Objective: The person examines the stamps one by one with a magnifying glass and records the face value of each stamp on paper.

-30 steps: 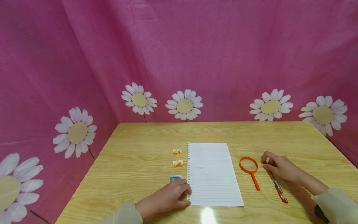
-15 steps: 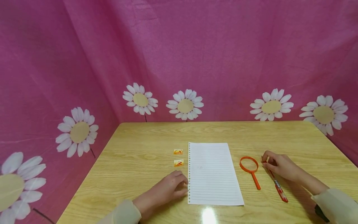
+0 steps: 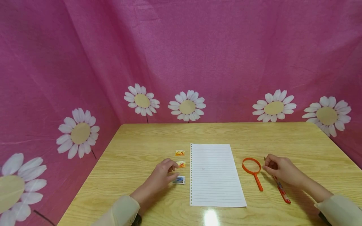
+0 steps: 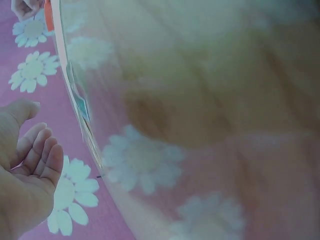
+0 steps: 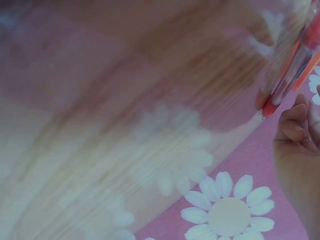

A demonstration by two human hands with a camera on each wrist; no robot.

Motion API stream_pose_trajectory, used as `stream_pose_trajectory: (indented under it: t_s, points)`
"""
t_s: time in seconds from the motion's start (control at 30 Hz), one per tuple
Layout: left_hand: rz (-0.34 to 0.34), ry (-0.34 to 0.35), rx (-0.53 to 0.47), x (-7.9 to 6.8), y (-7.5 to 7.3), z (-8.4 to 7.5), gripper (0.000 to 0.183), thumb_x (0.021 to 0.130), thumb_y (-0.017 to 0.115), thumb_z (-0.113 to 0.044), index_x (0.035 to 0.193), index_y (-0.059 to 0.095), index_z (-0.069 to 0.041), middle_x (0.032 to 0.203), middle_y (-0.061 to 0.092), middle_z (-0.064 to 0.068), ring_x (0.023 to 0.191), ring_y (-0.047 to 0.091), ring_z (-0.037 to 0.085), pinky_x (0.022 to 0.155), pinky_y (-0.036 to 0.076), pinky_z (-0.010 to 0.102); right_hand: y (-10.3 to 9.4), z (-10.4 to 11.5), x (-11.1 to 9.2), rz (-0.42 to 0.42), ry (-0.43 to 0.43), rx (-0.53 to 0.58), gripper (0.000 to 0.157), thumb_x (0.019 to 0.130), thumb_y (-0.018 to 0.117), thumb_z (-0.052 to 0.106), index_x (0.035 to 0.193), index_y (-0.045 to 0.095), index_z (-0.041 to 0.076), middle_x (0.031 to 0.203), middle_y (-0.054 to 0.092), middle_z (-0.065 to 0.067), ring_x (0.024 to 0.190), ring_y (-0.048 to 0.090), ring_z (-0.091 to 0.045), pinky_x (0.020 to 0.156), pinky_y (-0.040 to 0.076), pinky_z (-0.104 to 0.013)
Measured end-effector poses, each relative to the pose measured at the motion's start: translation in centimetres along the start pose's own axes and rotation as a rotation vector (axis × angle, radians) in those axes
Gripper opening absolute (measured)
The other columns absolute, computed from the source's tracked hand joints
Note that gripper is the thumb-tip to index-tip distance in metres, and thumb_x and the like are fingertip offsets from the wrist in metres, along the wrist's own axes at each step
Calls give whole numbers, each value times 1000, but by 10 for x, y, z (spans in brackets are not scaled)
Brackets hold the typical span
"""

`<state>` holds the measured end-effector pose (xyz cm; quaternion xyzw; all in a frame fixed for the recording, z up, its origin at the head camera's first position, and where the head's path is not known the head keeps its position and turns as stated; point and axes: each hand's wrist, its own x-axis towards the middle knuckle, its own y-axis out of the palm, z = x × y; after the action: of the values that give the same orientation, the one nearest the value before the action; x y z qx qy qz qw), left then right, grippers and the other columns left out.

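Observation:
My left hand point(image 3: 161, 175) hovers at or over the left side of a yellow-orange stamp-like picture point(image 3: 181, 164), thumb and fingers apart. Just below it lies a blue-grey stamp-like picture point(image 3: 179, 180), partly beside my thumb. In the left wrist view the left hand point(image 4: 30, 160) has loosely bent fingers and holds nothing. My right hand point(image 3: 284, 169) lies across the upper part of a red pen point(image 3: 282, 192), which rests slanted on the table. Its loosely curled fingers hide part of the pen; any contact is unclear. In the right wrist view, the pen point(image 5: 292, 65) runs past the hand point(image 5: 300, 140).
A sheet of lined paper point(image 3: 217, 188) with faint writing lies mid-table. An orange magnifying glass point(image 3: 256, 180) is between it and my right hand. Another yellow-orange stamp-like picture point(image 3: 179, 153) lies farther back. Pink cloth with daisies point(image 3: 226, 62) hangs behind the wooden table point(image 3: 135, 150).
My left hand has moved from the paper's lower left edge up and leftward, uncovering the blue-grey stamp-like picture. My right hand has barely shifted over the pen.

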<state>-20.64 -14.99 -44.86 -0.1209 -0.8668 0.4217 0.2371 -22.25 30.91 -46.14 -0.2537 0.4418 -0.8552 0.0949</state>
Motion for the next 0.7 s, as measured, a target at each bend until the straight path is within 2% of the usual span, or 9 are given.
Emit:
stream_pose_trajectory:
  t_s: [0.1,0.37,0.57,0.7]
  points:
    - [-18,-23,-5,3,0,4,16,85,74,-8,97,64,-4,87,57,1,79,51,10,70,47,20,2,5,-2,-11,-15,1,20,85,72,3,84,56,15,67,51,15,59,40,8,49,39,-18]
    - [-50,-67,18,13,0,13,16,84,75,-8,95,65,-5,86,57,1,78,51,10,70,48,21,10,20,-9,23,-43,84,21,83,74,5,84,56,16,69,53,16,61,43,8,50,40,-16]
    - [-34,-75,21,21,-2,18,14,85,73,-7,95,64,-4,86,57,2,79,53,12,70,48,23,14,31,-15,43,-67,101,23,82,77,7,82,55,16,70,53,16,62,42,9,50,39,-16]
    - [-13,-83,27,26,-2,23,14,85,73,-6,94,64,-4,86,58,4,79,53,12,70,49,23,16,37,-19,75,-42,98,25,81,78,13,83,53,14,68,50,16,61,41,9,50,39,-16]
